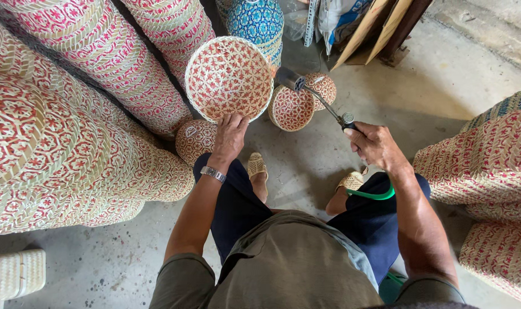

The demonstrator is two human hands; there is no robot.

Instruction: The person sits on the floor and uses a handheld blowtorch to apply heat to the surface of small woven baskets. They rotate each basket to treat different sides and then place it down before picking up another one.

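My left hand (229, 137) grips the lower rim of a round woven basket (228, 77) with a red and cream pattern, held up with its inside facing me. My right hand (374, 144) is closed on the handle of a metal gas torch (315, 97); its nozzle points toward the basket's right edge, just apart from it. A green hose (372, 195) runs from the torch across my right knee. I sit with both feet in woven sandals on the concrete floor.
Tall stacks of red and cream baskets (72, 131) lie on the left, more stacks (489, 166) on the right. Three small baskets (292, 109) rest on the floor ahead. A blue patterned stack (255, 20) and leaning boards (375, 23) stand behind.
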